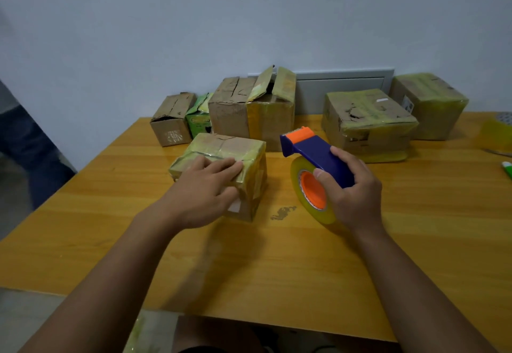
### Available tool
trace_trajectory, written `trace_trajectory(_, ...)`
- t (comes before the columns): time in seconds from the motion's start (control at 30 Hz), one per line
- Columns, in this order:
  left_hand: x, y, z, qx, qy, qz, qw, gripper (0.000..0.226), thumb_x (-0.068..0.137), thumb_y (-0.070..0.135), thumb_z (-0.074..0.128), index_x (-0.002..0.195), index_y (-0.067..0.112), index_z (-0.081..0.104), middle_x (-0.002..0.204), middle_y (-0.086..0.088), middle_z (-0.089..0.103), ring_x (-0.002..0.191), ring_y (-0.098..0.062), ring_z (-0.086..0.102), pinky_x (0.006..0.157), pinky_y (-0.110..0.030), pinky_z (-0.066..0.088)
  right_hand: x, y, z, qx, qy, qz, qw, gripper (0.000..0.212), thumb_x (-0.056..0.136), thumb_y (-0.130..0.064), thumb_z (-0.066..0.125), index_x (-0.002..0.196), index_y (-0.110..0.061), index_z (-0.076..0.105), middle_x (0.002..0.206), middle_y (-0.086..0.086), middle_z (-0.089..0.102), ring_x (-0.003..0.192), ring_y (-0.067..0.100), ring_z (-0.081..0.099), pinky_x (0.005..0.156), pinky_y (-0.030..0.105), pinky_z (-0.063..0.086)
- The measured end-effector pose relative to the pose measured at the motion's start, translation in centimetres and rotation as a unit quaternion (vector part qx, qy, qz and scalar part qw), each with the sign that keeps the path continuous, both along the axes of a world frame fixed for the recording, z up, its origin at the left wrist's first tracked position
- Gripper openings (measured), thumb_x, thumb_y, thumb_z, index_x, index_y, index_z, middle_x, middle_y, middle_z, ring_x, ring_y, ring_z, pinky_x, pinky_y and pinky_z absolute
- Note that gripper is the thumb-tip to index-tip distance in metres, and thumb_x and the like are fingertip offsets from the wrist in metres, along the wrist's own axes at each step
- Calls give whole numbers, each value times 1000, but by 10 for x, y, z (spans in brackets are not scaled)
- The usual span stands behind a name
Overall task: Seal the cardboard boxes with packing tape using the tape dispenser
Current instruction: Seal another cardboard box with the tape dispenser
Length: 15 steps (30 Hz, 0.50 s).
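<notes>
Tape dispenser (315,156) was gripped by the right hand (352,194) right of the small taped box (221,158), pressed under the flat-fingered left hand (205,186) with bare table (277,269) nearer; no writing was legible.

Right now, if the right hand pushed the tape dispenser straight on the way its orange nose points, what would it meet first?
The right hand aims the tape dispenser up and left toward the big open-flapped box at the back. That box looks first in line, though depth is unclear.
</notes>
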<state>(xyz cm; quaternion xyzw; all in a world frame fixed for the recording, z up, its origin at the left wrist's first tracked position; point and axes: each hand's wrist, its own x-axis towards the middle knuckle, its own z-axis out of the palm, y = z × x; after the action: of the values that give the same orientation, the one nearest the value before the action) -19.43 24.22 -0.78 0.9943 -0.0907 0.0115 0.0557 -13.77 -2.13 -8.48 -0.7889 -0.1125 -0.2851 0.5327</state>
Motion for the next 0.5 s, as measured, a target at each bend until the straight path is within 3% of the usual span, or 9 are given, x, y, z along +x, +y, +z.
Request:
trace_trajectory(0.13, 8, 9, -6, 17, -22, -33, 999, 59, 97, 58, 30, 152, 43, 15, 158, 15, 22, 121, -14, 28, 99, -33, 31, -1, 0, 0, 0, 1, 5, 1000, 68, 76, -60, 60, 132, -22, 56, 117, -9, 53, 96, -6, 52, 67, 6, 45)
trace_trajectory(0.23, 7, 12, -11, -3, -55, -44, 997, 58, 96, 54, 40, 150, 42, 24, 157, 12, 28, 117, -14, 33, 91, -32, 35, 0, 0, -1, 1, 2, 4, 1000, 65, 77, -56, 62, 133, -23, 56, 117, -10, 53, 96, -1, 54, 68, 9, 46)
trace_trajectory(0.33, 7, 10, -15, -5, -94, -53, 994, 59, 94, 62, 38, 149, 40, 30, 155, 10, 34, 112, -15, 36, 85, -28, 32, 0, 0, -1, 1, 4, 1, 1000, 61, 79, -50, 65, 132, -23, 56, 117, -9, 53, 97, 4, 54, 71, 16, 48)
trace_trajectory(0.5, 4, -2, -15, -29, -93, 10, 995, 85, 73, 81, 22, 146, 41, 34, 152, 14, 36, 113, -11, 33, 93, -33, 37, 0, 0, -1, 4, 3, 0, 1000, 63, 78, -54, 65, 133, -24, 55, 118, -9, 54, 96, 1, 54, 71, 15, 49)
